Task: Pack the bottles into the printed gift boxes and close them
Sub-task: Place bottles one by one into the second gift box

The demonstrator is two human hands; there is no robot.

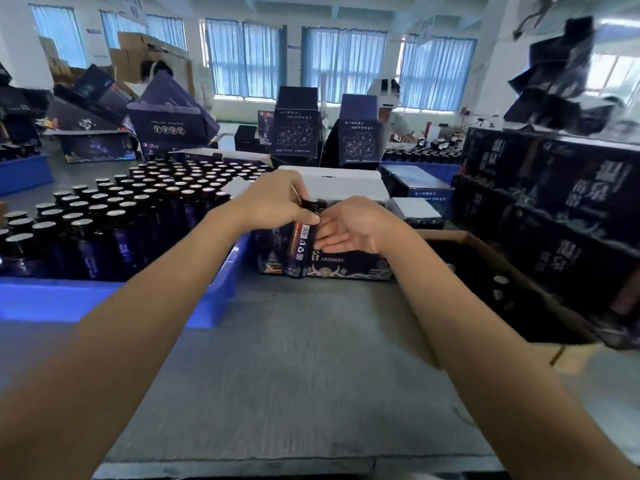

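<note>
Dark glass with a red-and-navy label and a white barcode, the bottle (302, 244) stands almost upright against the front of the navy printed gift box (349, 265), whose white lid flap stands open behind. The left hand (277, 202) curls round the bottle's neck from above. The right hand (349, 230) holds nothing: its fingers lie nearly straight, tips touching the bottle's side. To the left, a blue tray (221, 285) carries rows of capped bottles (104, 220). On the right sits an open cardboard carton (485, 247), with stacked printed cartons (561, 209) behind it.
</note>
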